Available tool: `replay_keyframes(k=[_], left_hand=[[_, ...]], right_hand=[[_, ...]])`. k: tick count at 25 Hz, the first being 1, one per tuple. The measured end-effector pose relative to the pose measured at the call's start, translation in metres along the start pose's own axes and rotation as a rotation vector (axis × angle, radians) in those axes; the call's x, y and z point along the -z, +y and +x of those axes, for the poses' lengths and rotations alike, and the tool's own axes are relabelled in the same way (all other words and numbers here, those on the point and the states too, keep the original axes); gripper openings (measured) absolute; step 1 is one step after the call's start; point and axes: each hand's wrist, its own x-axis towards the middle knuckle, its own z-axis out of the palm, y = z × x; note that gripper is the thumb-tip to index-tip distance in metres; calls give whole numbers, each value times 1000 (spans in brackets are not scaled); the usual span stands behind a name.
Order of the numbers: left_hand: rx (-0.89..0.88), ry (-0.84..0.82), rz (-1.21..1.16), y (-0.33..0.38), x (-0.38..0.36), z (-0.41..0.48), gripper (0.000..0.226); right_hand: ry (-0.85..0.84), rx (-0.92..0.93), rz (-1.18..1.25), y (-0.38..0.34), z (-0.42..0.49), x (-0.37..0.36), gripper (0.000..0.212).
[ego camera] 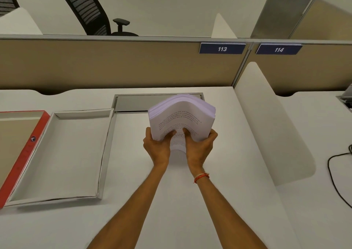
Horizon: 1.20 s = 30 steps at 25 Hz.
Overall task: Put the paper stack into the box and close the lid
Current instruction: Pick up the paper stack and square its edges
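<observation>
A thick paper stack with printed text on its top sheet is held above the white desk, its middle bowed upward. My left hand grips its near left edge and my right hand grips its near right edge, thumbs pressed on top. To the left lies the open box: a shallow white tray with nothing in it, and its red-edged lid folded open further left. The stack is well right of the tray.
A grey cable-slot cover is set into the desk behind the stack. A beige partition closes the back. A white divider stands at right, with a black cable beyond it.
</observation>
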Motion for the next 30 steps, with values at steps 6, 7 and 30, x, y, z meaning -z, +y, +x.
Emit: replay_keyframes(k=[6, 7, 30], left_hand=[[-16, -70, 52, -6, 8, 2, 75], [-15, -79, 58, -7, 10, 2, 77], [76, -130, 5, -21, 9, 16, 63]], right_hand=[[-63, 20, -11, 1, 6, 6, 77], [-87, 24, -7, 2, 8, 8, 79], [-108, -60, 16, 17, 9, 2, 79]])
